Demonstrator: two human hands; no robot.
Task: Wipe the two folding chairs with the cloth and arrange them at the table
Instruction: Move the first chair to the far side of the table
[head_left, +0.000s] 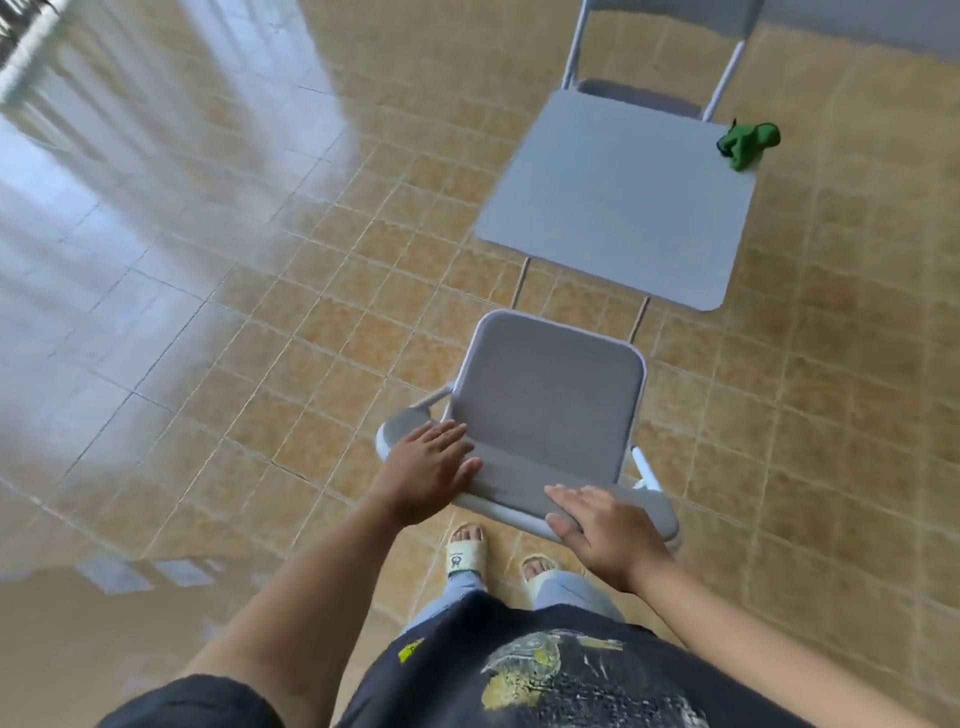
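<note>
Left hand (426, 467): fingers straight, lying flat on the left end of the backrest.
Right hand (597, 530): fingers straight and spread flat over the backrest's right end.
Grey padded folding chair with white metal frame (550, 395): unfolded on the tan tiled floor (311, 322), its seat facing the bench and just short of it.
Square grey bench (618, 208): beyond the near chair.
Crumpled green cloth (748, 145): on the bench's far right corner.
Second grey folding chair (654, 52): on the bench's far side.

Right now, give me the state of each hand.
Left hand: open, fingers flat on the chair back.
Right hand: open, flat on the chair back, thumb at its rim.
</note>
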